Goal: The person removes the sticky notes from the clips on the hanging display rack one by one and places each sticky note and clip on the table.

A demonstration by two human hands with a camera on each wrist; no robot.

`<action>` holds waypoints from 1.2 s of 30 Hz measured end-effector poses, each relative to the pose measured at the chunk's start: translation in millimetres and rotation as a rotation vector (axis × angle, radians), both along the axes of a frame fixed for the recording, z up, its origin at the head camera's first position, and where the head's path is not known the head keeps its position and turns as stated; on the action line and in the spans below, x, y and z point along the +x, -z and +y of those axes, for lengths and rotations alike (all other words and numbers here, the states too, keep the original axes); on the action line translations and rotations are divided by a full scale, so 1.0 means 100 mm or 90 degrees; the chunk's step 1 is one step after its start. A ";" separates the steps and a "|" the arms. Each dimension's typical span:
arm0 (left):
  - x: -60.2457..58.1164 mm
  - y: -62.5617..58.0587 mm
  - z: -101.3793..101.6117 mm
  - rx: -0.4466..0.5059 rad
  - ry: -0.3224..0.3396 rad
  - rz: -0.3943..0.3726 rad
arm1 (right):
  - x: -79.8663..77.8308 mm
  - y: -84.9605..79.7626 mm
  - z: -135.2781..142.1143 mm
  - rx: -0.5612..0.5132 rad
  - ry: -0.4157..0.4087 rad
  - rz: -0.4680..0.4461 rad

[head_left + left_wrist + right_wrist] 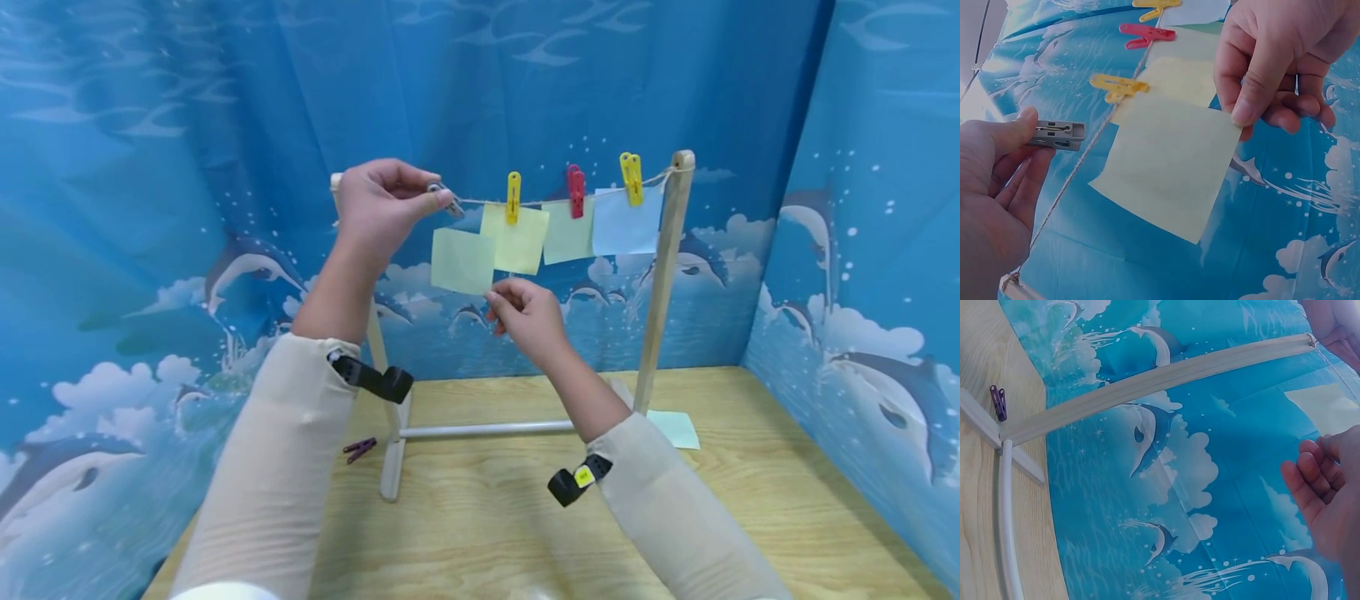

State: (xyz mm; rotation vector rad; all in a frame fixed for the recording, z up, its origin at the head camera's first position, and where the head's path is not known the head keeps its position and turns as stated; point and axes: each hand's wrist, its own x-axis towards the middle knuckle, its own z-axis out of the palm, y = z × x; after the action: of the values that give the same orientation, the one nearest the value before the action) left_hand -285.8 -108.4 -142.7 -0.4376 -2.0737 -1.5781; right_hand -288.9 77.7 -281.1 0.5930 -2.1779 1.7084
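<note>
My left hand pinches a grey clothespin between thumb and fingers, just beside the string. Below it, my right hand pinches one corner of a pale green paper square between thumb and forefinger. That square's upper edge lies near the string and overlaps a pale yellow square in the head view. A yellow clothespin clips the yellow square to the string. Farther right, a red clothespin holds another green square, and a yellow clothespin holds a light blue square.
The string runs between two wooden posts, the right post showing fully. A white bar joins their feet. On the wooden table lie a purple clothespin and a pale green sheet. A dolphin-print curtain surrounds the table.
</note>
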 end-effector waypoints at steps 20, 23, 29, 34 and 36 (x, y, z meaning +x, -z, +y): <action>0.11 0.22 -0.19 -0.022 0.010 -0.034 | 0.16 0.09 0.24 -0.002 0.008 0.049; 0.12 0.28 -0.21 -0.034 0.018 -0.050 | 0.19 0.11 0.29 -0.015 0.000 0.042; 0.14 0.40 -0.27 -0.025 0.029 -0.066 | 0.23 0.17 0.39 -0.057 -0.014 0.038; 0.17 0.51 -0.32 -0.020 0.031 -0.091 | 0.29 0.22 0.46 -0.107 -0.022 -0.012; 0.18 0.55 -0.34 -0.023 0.032 -0.100 | 0.32 0.24 0.48 -0.127 -0.019 -0.035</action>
State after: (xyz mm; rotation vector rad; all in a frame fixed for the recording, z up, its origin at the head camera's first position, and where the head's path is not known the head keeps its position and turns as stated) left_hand -268.0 -142.3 -197.8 -0.3916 -2.2279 -1.6532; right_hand -257.3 126.1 -304.6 0.5347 -2.0110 1.9500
